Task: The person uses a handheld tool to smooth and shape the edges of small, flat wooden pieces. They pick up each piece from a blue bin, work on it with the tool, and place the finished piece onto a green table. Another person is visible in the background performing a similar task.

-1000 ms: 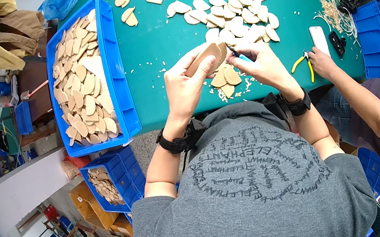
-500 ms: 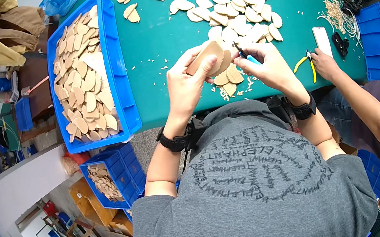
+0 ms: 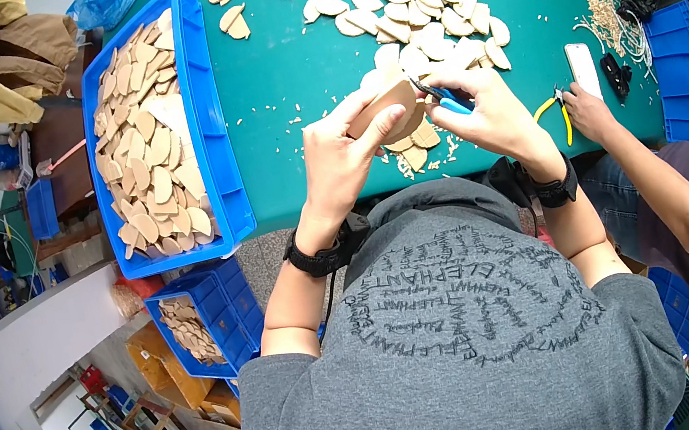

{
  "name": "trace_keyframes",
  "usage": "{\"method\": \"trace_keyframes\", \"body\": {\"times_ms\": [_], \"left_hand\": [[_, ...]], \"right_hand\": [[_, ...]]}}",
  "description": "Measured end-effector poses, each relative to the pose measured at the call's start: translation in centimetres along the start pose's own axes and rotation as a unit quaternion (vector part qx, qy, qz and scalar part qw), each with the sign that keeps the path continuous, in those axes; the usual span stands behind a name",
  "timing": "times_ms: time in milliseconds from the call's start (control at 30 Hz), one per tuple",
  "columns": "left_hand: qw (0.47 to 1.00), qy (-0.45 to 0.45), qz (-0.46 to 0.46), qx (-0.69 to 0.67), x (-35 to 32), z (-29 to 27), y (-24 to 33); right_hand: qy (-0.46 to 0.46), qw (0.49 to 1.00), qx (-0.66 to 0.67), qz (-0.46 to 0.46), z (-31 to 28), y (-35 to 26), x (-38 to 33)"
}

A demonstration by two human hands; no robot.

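Note:
Over the near edge of the green table, my left hand (image 3: 341, 150) is closed on flat, tan, half-round pieces (image 3: 395, 101), thumb across their face. Close to their right edge, my right hand (image 3: 493, 110) is wrapped round blue-handled cutting pliers (image 3: 455, 103). The dark jaws are beside the pieces; I cannot tell whether they touch. Just below both hands lie a few tan pieces (image 3: 419, 157) with small pale scraps around them. A large spread of similar half-round pieces (image 3: 440, 12) covers the table beyond my hands.
A blue crate (image 3: 205, 111) full of tan pieces stands at the left. On the right, a co-worker's hand (image 3: 589, 116) is at yellow-handled cutters (image 3: 564, 112), near a white flat object (image 3: 582, 68). Another blue crate (image 3: 679, 77) holds pale bits. Scraps (image 3: 602, 12) lie at the far right.
My right hand and the pliers have shifted slightly left, with the jaws closer to the tan pieces. The held pieces have turned a little and moved right.

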State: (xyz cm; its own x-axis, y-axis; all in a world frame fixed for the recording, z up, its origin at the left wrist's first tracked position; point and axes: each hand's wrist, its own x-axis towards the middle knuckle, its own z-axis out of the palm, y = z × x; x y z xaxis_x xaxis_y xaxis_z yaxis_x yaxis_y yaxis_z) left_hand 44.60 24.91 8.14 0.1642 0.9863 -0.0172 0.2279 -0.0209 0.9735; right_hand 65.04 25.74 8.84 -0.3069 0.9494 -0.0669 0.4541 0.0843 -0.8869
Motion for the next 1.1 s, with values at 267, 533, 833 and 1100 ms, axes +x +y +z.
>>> {"method": "trace_keyframes", "body": {"times_ms": [267, 533, 833, 1100], "left_hand": [[1.0, -0.009, 0.004, 0.004, -0.1, -0.1, 0.2], [0.999, -0.025, 0.005, 0.043, 0.0, -0.4, 0.0], [0.995, -0.032, -0.084, -0.042, -0.3, -1.5, -1.5], [0.938, 0.225, -0.094, -0.247, 1.6, -12.7, -8.2]], "right_hand": [[0.025, 0.999, 0.001, -0.045, 0.6, 0.5, 0.0], [0.03, 0.998, 0.003, -0.058, 1.0, 1.0, 0.2], [0.012, 0.998, 0.039, -0.037, 2.1, 2.0, 1.2], [0.028, 0.981, 0.158, 0.109, 4.2, 2.3, 1.6]]}}
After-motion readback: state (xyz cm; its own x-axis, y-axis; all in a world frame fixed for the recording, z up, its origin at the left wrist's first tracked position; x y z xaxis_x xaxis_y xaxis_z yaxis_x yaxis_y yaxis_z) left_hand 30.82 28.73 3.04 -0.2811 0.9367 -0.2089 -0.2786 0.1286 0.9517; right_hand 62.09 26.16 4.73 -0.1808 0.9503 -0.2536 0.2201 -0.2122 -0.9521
